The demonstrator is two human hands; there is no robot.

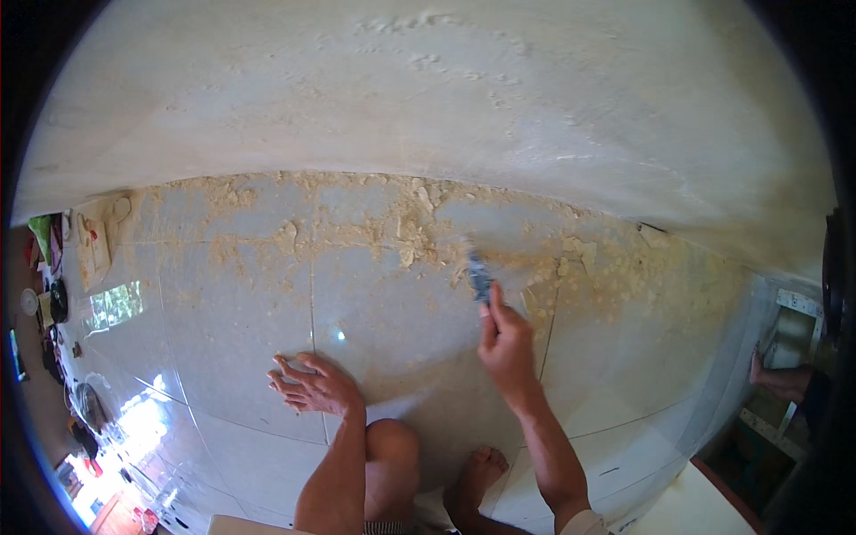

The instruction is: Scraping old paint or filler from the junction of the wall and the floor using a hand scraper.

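My right hand (pixel 506 341) grips the handle of a scraper (pixel 479 274), whose blade end is blurred at the tile floor (pixel 414 334). Dried, flaky tan residue (pixel 411 247) lies in patches and loose chips around the blade and along the foot of the wall (pixel 401 120). To the lower left, my left hand (pixel 317 386) rests over the tiles with fingers spread, holding nothing. Larger thin flakes (pixel 578 251) lie to the right of the scraper. The wall paint looks rough and blistered in places.
My knee (pixel 391 441) and bare foot (pixel 478 475) are on the near side. A stained flat piece (pixel 93 251) lies by the wall at left, with assorted belongings (pixel 87 404) beyond. At right, another person's foot (pixel 759 366) shows near a metal frame (pixel 799 304).
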